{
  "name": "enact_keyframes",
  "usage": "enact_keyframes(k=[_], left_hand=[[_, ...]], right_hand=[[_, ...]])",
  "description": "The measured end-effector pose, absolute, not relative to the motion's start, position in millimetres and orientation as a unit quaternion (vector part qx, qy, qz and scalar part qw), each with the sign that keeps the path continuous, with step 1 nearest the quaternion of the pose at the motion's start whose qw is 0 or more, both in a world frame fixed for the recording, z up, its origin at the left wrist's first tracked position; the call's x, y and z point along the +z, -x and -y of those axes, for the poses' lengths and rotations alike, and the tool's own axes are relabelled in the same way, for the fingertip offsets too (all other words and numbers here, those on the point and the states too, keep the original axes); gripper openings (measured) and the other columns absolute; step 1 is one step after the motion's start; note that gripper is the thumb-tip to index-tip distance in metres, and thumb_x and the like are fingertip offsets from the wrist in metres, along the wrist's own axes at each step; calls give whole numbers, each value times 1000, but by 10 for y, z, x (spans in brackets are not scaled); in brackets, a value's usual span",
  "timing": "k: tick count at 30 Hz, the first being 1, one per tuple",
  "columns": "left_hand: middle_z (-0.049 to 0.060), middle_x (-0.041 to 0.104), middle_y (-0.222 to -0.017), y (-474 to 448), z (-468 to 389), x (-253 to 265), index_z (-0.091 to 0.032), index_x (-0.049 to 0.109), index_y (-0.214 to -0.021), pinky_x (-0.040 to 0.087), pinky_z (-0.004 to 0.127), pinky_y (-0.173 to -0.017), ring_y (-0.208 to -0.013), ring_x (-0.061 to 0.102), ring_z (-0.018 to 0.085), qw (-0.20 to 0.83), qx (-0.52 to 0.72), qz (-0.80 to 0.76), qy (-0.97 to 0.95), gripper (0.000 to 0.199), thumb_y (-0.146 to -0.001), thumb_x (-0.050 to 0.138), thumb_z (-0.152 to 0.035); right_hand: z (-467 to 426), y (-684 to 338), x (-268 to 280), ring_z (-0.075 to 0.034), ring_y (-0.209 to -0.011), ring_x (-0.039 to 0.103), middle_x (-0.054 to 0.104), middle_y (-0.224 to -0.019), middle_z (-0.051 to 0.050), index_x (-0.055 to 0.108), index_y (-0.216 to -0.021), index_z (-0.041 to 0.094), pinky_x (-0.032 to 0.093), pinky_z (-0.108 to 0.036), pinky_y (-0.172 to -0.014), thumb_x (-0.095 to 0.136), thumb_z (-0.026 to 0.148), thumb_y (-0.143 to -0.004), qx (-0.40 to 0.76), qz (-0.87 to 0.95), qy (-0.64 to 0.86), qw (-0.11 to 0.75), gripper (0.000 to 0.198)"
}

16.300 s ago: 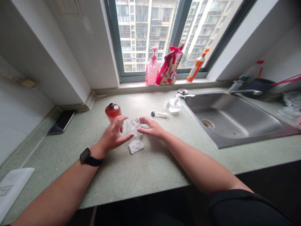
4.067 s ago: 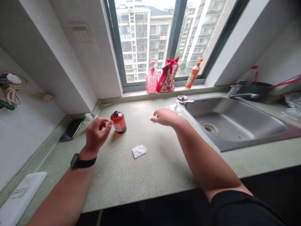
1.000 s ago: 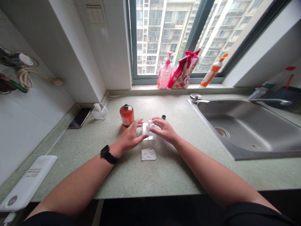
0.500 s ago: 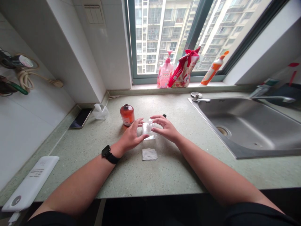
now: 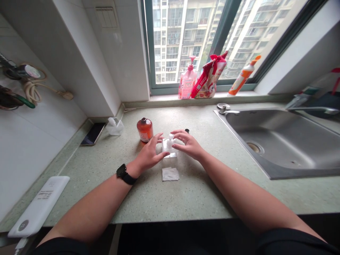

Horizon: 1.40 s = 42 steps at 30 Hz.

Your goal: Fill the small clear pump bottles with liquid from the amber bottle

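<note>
A small white bottle with a pale cap [image 5: 170, 137] stands upright amid a see-through square container [image 5: 170, 154] on the counter. At its left side is my left hand [image 5: 151, 152], its fingers spread and its thumb stretched toward the container. My right hand [image 5: 190, 144] curves around from the right, thumb and fingers apart, with the fingertips close to the bottle's cap. Whether any fingertip touches the bottle or container, I cannot tell. Beyond my left hand stands an amber bottle [image 5: 145, 130] without a cap. A folded white tissue [image 5: 170, 174] lies in front of the container.
Behind my right hand sits a small black cap [image 5: 187, 130]. A phone [image 5: 92, 134] and a crumpled plastic bag [image 5: 115, 126] lie at the left, a white power bank [image 5: 39, 205] nearer. The steel sink [image 5: 276, 173] is at the right; a pink pump bottle [image 5: 187, 83] stands on the windowsill.
The whole view has shifted slightly, so everything appears a little further right. Both hands keep the same pose around the small bottle and container.
</note>
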<state>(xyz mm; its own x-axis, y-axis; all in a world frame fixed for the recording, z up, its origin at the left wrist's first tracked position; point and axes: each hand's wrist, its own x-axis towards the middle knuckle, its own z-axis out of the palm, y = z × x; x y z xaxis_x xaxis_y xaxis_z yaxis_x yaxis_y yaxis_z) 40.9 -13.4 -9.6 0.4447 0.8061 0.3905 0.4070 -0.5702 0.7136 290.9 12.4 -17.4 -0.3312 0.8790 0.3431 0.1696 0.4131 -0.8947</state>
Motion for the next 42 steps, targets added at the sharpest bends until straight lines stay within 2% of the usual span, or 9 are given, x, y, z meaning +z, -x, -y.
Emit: enact_keyframes(k=[5, 9, 13, 19, 24, 29, 36, 42], left_hand=[[20, 63, -148, -411, 125, -107, -22, 38, -161, 57, 55, -113, -131, 69, 34, 268, 371, -371, -808, 81, -97, 77, -53], [20, 62, -150, -406, 120, -118, -21, 37, -161, 56, 55, -114, -132, 69, 33, 264, 371, -372, -808, 83, -96, 78, -51], [19, 63, -147, -406, 129, -108, -22, 38, -160, 55, 55, -115, -133, 68, 33, 268, 370, -370, -809, 81, -96, 78, -52], [18, 63, -147, -410, 131, -113, -24, 37, -162, 56, 55, -114, -131, 69, 33, 271, 372, -373, -806, 82, -96, 78, -51], [19, 62, -148, -410, 120, -146, -24, 36, -162, 55, 56, -115, -132, 68, 33, 270, 376, -368, -806, 83, -96, 79, -50], [20, 61, -150, -411, 131, -136, -23, 37, -162, 55, 56, -115, -130, 69, 33, 271, 372, -372, -806, 82, -96, 79, -49], [20, 61, -150, -411, 141, -120, -24, 37, -162, 55, 57, -115, -132, 67, 33, 270, 370, -372, -808, 81, -96, 79, -46], [20, 60, -151, -411, 141, -124, -24, 39, -162, 55, 57, -116, -130, 68, 32, 272, 373, -372, -805, 80, -97, 78, -47]], right_hand=[[-121, -2712, -167, -31, -132, 64, 67, -137, -11, 80, -118, 28, 48, -54, -120, 86, 61, -84, 369, 730, 369, 441, 48], [-123, -2768, -155, -30, -135, 62, 66, -135, -10, 78, -111, 28, 47, -56, -121, 86, 60, -84, 373, 701, 375, 479, 42], [-106, -2885, -131, -28, -140, 59, 63, -139, -8, 78, -102, 29, 48, -55, -122, 83, 60, -87, 394, 702, 364, 468, 35], [-127, -2762, -141, -29, -125, 66, 69, -125, -10, 80, -101, 27, 53, -55, -115, 88, 62, -81, 367, 713, 370, 470, 41], [-104, -2729, -36, -26, -115, 70, 70, -114, -7, 83, -108, 27, 56, -49, -111, 84, 60, -86, 393, 694, 353, 489, 39], [-62, -2773, 88, -25, -111, 73, 73, -110, -5, 83, -110, 29, 58, -51, -110, 88, 58, -83, 458, 646, 332, 513, 40], [-39, -2872, 211, -27, -112, 73, 75, -117, -7, 81, -114, 29, 60, -52, -108, 88, 61, -82, 447, 643, 348, 515, 47], [-38, -3000, 236, -26, -105, 74, 77, -110, -6, 80, -110, 28, 61, -50, -104, 90, 59, -80, 447, 633, 364, 517, 45]])
